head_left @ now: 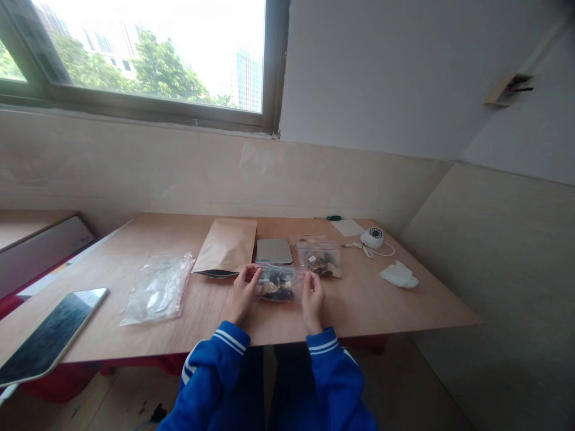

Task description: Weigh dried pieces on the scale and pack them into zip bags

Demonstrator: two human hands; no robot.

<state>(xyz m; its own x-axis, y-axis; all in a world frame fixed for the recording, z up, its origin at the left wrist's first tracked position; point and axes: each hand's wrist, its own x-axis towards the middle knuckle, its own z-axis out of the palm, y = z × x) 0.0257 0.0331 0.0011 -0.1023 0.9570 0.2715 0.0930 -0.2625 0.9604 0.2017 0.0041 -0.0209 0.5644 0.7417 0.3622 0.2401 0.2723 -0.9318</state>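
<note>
Both my hands hold a small clear zip bag [277, 282] with dark and pale pieces inside, just above the wooden table [359, 299]. My left hand [244, 292] pinches the bag's left edge with closed fingers. My right hand [312, 297] pinches its right edge the same way. Blue sleeves with white stripes cover both arms. Right behind the bag lies a small silver scale [274, 251]. A second filled clear bag [320, 258] rests just to the right of the scale.
A brown paper pouch [227, 246] lies left of the scale. A pile of clear zip bags [157, 288] sits further left, and a phone [49, 333] near the left edge. A white round device with cable [372, 237], white paper [347, 227] and crumpled tissue [399, 275] lie to the right.
</note>
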